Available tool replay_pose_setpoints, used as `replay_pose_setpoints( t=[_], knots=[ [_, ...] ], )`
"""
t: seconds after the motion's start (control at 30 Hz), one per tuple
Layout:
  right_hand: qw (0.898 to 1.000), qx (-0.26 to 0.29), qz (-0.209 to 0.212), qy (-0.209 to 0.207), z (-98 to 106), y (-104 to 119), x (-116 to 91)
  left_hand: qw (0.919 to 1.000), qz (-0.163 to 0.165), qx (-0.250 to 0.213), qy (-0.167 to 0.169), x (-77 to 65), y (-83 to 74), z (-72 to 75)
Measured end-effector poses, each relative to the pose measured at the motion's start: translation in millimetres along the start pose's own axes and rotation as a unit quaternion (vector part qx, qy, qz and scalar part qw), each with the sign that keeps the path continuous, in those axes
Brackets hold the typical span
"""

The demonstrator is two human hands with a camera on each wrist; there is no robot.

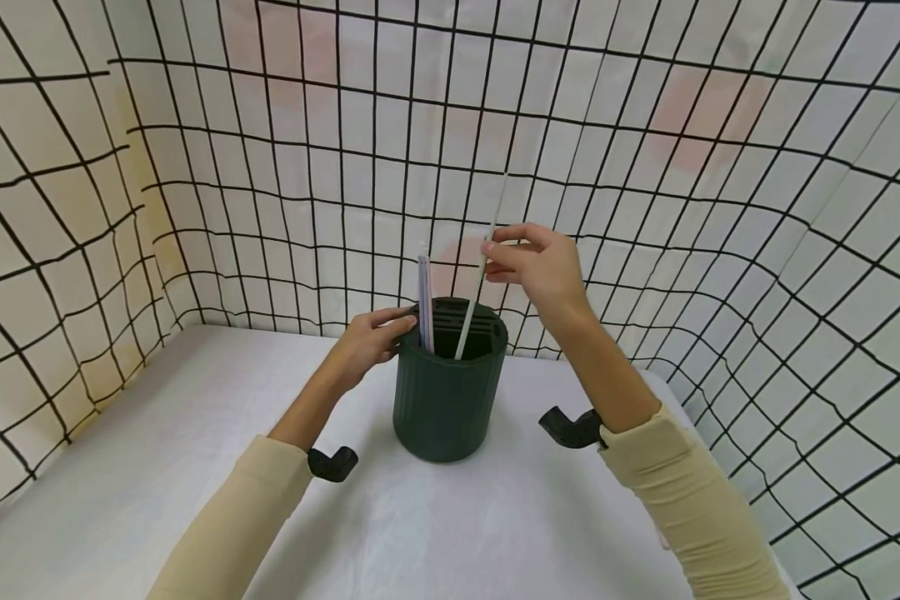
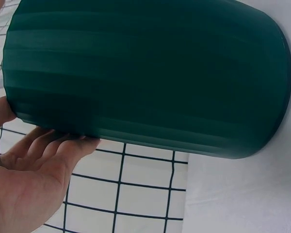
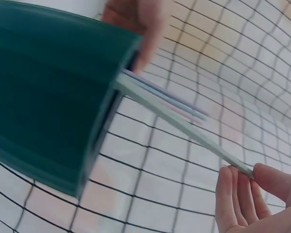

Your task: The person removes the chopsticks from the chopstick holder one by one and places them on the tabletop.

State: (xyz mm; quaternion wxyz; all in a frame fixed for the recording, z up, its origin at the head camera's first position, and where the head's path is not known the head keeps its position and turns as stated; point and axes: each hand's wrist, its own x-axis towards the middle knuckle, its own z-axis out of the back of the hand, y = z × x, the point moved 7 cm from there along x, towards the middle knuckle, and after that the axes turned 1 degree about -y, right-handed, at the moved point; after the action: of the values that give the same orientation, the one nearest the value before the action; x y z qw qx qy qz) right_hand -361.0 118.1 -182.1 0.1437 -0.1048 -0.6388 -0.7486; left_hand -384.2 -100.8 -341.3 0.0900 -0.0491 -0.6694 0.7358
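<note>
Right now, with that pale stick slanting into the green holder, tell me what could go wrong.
The right hand only pinches the pale stick, so it might slip. The stick slants, so it could knock the thin sticks standing in the green holder. Should the left hand let go, a sideways push might tip the green holder.

Dark green ribbed cylindrical container (image 1: 444, 408): plastic-looking, faint sheen. Slender pale-green stick (image 3: 179, 122): smooth, matt. White desk cover (image 1: 450, 533): cloth-like.

Mid-frame were two hands (image 1: 378, 340) (image 1: 543, 262), one pot (image 1: 444, 408), at least three sticks (image 1: 470, 317); lower down, two sleeves (image 1: 232, 517) (image 1: 690, 500) and two black brackets (image 1: 333, 465) (image 1: 572, 430)
</note>
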Motion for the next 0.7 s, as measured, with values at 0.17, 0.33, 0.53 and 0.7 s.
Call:
replay_pose_setpoints(
  t=[0.17, 0.33, 0.53, 0.7],
  knots=[
    [0.999, 0.038, 0.008, -0.023, 20.8, 17.1, -0.7, 1.0, 0.001, 0.003, 0.0, 0.6, 0.6, -0.4],
    [0.997, 0.067, 0.011, -0.045, 43.0, 24.3, -3.5, 1.0, 0.0, 0.007, 0.001, 0.6, -0.1, 0.2],
    [0.997, 0.045, -0.003, -0.057, 68.1, 13.5, -7.7, 1.0, -0.001, 0.008, -0.003, -1.5, -1.8, 2.0],
    [0.997, 0.022, -0.044, -0.066, 94.7, -9.9, -11.3, 1.0, -0.004, 0.003, 0.003, -0.7, -0.6, 0.9]
  ],
)
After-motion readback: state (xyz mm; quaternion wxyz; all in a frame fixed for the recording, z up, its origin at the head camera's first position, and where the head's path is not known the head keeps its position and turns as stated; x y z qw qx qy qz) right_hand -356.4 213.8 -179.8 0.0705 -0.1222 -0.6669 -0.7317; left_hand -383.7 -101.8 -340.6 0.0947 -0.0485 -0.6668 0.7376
